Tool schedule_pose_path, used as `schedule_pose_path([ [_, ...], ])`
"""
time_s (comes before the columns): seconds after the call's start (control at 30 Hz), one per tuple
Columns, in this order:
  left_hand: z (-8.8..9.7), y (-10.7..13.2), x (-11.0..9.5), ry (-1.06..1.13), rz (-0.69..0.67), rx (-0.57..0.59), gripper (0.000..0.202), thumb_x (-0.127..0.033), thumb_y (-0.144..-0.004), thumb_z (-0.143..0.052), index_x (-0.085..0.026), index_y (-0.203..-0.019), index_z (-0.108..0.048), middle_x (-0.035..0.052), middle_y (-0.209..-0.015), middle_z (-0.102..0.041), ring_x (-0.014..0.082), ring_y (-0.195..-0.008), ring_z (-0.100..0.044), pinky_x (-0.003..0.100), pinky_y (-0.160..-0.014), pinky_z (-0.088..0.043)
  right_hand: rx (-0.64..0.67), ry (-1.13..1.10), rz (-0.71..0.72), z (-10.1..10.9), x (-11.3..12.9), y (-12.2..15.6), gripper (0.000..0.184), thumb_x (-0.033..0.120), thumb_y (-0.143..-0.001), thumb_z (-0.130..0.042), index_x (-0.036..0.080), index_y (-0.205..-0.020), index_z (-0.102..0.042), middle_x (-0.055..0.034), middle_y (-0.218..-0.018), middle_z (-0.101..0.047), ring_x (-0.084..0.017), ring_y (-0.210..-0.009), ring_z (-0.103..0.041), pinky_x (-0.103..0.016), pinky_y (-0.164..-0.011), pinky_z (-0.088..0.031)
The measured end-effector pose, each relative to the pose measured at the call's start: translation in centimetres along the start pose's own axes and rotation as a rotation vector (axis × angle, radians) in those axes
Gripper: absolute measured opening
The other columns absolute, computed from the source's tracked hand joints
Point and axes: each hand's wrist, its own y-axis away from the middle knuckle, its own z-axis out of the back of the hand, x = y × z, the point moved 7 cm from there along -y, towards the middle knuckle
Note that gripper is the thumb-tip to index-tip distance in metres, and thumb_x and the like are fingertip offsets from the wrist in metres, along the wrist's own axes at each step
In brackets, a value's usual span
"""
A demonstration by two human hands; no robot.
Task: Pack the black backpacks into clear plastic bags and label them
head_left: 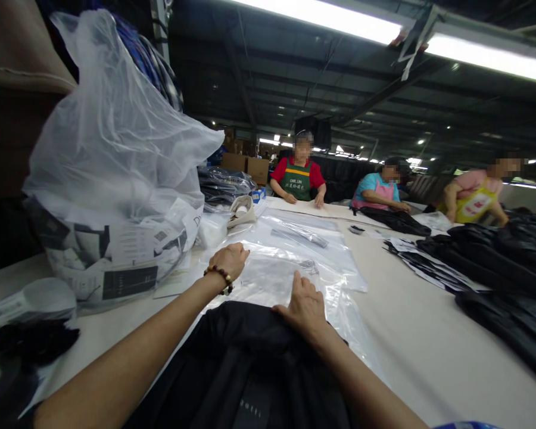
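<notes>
A black backpack (268, 363) with a small label lies at the near edge, its top end against a stack of clear plastic bags (268, 271). My left hand (229, 261), with a beaded bracelet on the wrist, is closed at the left side of the top plastic bag and seems to pinch its film; the fingertips are partly hidden. Over the right side of the same film lies my right hand (304, 301), its fingers stretched forward and its thumb apart, touching the top of the backpack.
At left stands a large translucent sack (120, 161) full of printed tags. A tape roll (4, 381) lies at lower left. Black bags (509, 262) are piled at right beside straps with paper tags (433, 265). Three co-workers (298, 176) stand across the table (411, 345).
</notes>
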Motion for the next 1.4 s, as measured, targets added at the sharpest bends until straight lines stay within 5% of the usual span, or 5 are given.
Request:
schedule_pose_path([
  [0.17,0.7,-0.3,0.9,0.056,0.021,-0.008,0.029,-0.039,-0.084,-0.04,-0.019,-0.075,-0.06,0.0062,-0.077,-0.066,0.0208,-0.079,-0.062,0.026,-0.065,-0.04,0.061,-0.051,0.009,-1.1,-0.6,-0.9,0.054,0.009,-0.08,-0.041,0.007,-0.133,-0.036,-0.0178,-0.109,-0.059,-0.025,-0.096,-0.059,-0.034,-0.083,-0.042],
  [0.37,0.4,-0.7,2.2,0.21,0.081,0.008,0.031,-0.038,-0.081,-0.048,-0.017,-0.059,-0.053,0.0035,-0.061,-0.058,0.0187,-0.07,-0.059,0.024,-0.058,-0.038,0.075,-0.133,-0.091,-0.8,-1.4,0.2,0.089,0.052,-0.074,-0.057,0.004,-0.139,-0.019,-0.0223,-0.122,-0.051,-0.032,-0.107,-0.054,-0.038,-0.085,-0.043],
  [0.6,0.1,-0.3,0.3,0.344,-0.014,0.096,0.028,-0.033,-0.069,-0.069,-0.013,-0.085,-0.057,-0.0021,-0.058,-0.056,0.0112,-0.05,-0.055,0.021,-0.049,-0.041,-0.087,-0.056,-0.085,-2.2,1.3,-0.9,0.094,0.037,-0.074,-0.058,0.002,-0.142,-0.002,-0.0244,-0.114,-0.054,-0.031,-0.092,-0.061,-0.038,-0.074,-0.048],
  [1.1,-2.2,3.1,-0.3,-0.347,-0.344,0.04,0.031,-0.018,-0.088,-0.035,-0.009,-0.117,-0.042,0.0199,-0.102,-0.056,0.0311,-0.091,-0.059,0.043,-0.075,-0.044,-0.318,0.367,0.424,2.2,-2.9,0.2,0.042,-0.003,-0.077,-0.037,0.014,-0.113,-0.052,-0.0136,-0.108,-0.057,-0.02,-0.074,-0.054,-0.031,-0.067,-0.044],
  [1.4,-2.7,3.7,-0.4,-0.499,-0.445,0.011,0.027,-0.001,-0.081,-0.035,-0.009,-0.095,-0.057,0.0159,-0.087,-0.063,0.0263,-0.081,-0.062,0.035,-0.066,-0.042,-0.281,0.443,0.278,6.4,-7.1,0.5,0.027,0.002,-0.081,-0.038,0.012,-0.093,-0.06,-0.0144,-0.095,-0.06,-0.023,-0.082,-0.052,-0.034,-0.07,-0.034],
])
